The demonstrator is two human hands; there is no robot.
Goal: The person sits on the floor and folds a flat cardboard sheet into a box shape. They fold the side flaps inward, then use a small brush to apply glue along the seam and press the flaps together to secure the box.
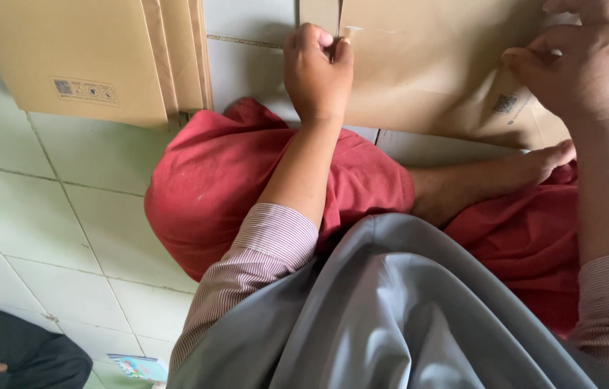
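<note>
A person sits on a pale green tiled floor (67, 216), seen from above, working on a flat brown cardboard sheet (427, 72) that lies just beyond their knees at the top of the view. The left hand (317, 72) is curled into a loose fist at the sheet's left edge, thumb and fingers pinching a strip of clear tape (351, 32) against the cardboard; its forearm runs straight down toward the body, in a rolled striped sleeve (261, 252). The right hand (589, 61) rests on the sheet's right part, fingers bent and spread, pressing down rather than gripping. Red trousers (232, 187) cover the bent knees, and 1 bare foot (492, 180) lies under the sheet's near edge. A stack of folded cardboard (88, 57) lies at top left, apart from both hands.
</note>
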